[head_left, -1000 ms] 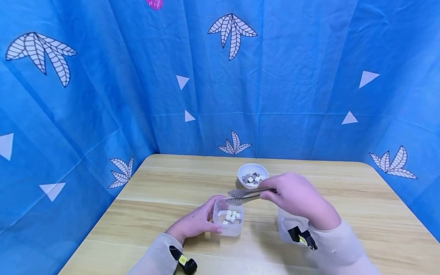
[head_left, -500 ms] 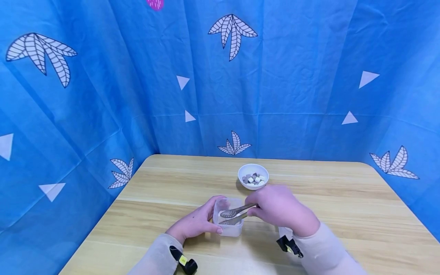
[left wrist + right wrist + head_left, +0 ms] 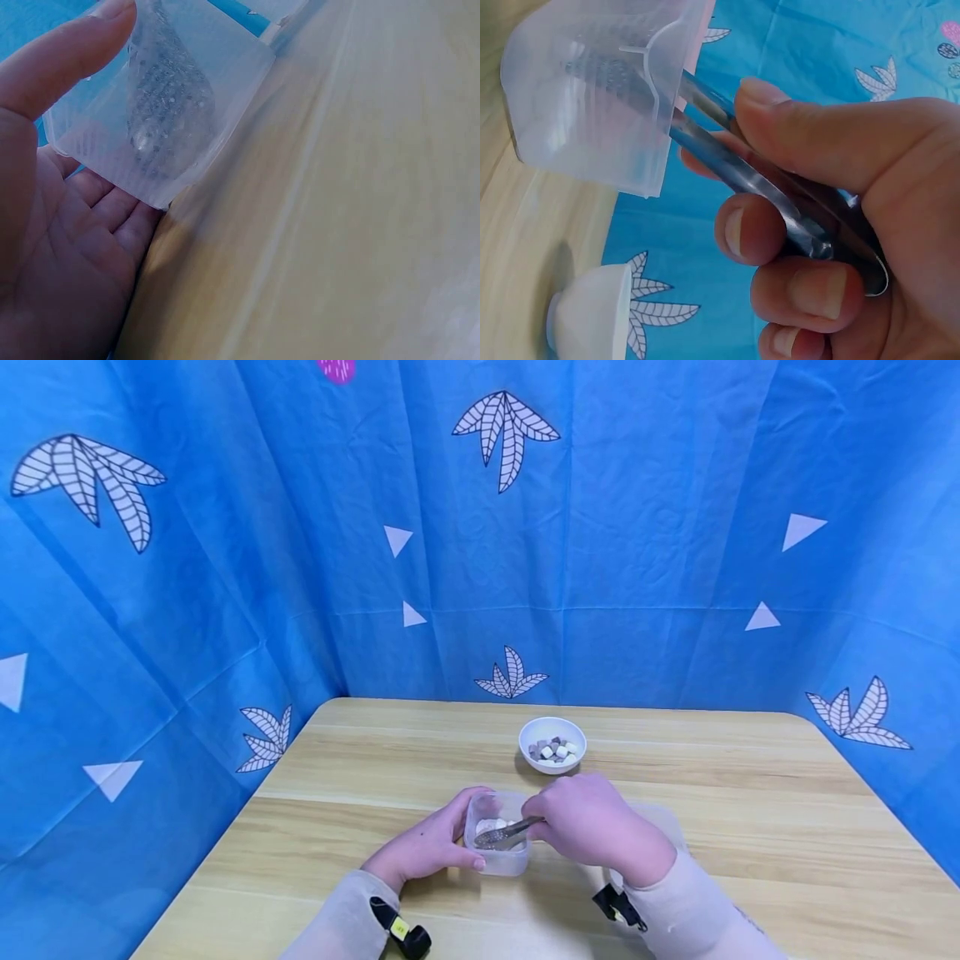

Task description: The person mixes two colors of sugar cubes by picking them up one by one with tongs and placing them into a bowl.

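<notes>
A small translucent plastic container (image 3: 508, 863) stands on the table, and my left hand (image 3: 431, 843) holds its left side with thumb in front and fingers behind. My right hand (image 3: 588, 818) grips metal tongs (image 3: 735, 169), thumb on one arm and fingers curled round the other. The perforated tong heads (image 3: 169, 105) show through the container's wall, low inside it. White cubes (image 3: 487, 827) lie in the container, partly covered by the tongs. What the tong heads have between them, I cannot tell.
Behind the container is a white bowl (image 3: 552, 768) with white and brownish cubes in it. A second translucent container (image 3: 663, 817) stands at the right, mostly hidden by my right forearm. A blue patterned curtain (image 3: 637, 568) hangs beyond the wooden table (image 3: 375, 760).
My right hand has moved left and down, taking the tongs from above the container into it. The tong arms have come closer together. My left hand keeps its place on the container.
</notes>
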`<state>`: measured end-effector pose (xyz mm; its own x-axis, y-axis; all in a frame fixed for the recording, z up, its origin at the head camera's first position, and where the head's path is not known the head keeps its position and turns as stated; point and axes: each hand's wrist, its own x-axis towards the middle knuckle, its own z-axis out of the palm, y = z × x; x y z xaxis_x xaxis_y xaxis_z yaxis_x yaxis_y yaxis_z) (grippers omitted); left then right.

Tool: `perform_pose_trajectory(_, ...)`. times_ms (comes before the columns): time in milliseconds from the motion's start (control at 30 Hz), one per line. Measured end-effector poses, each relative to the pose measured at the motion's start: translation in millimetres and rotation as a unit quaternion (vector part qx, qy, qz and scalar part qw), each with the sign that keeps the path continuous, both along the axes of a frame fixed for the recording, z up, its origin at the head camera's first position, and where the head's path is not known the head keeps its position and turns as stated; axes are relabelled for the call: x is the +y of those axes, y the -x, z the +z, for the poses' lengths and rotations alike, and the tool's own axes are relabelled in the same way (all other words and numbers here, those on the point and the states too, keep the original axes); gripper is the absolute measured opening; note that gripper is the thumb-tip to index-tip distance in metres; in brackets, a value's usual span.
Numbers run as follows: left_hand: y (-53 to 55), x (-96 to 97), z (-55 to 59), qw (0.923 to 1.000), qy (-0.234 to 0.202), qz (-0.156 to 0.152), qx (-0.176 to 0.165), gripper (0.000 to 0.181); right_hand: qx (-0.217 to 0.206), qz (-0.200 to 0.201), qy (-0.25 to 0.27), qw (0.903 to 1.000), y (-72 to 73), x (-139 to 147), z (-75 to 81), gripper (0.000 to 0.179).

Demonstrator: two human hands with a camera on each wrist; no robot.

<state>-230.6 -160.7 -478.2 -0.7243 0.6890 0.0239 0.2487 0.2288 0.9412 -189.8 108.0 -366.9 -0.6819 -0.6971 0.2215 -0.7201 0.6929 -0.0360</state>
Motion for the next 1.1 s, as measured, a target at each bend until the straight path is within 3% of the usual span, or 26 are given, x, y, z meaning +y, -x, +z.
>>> perform_pose_trajectory(333,-0.5,0.5,0.4,1.0000,0.009,0.004,0.000,0.093,-0.026,-0.004,0.043,0.9987,0.7,13,13.8,0.017)
perform_pose_trajectory(567,-0.9,1.3,0.5,0.9999,0.003,0.010,-0.004,0.091,0.015,-0.017,0.081,0.9964,5.1,30,25.9,0.004)
perform_pose_trajectory(800,-0.2,-0.6,-1.7,0.9999,-0.011,0.001,0.000,0.092,0.050,-0.063,0.102,0.9915,13.8,50,32.0,0.003)
perform_pose_trajectory(1100,-1.3,0.6,1.3,0.9998,-0.003,0.009,-0.020,0.093,0.033,-0.129,0.119,0.9839,24.5,64,30.6,0.008)
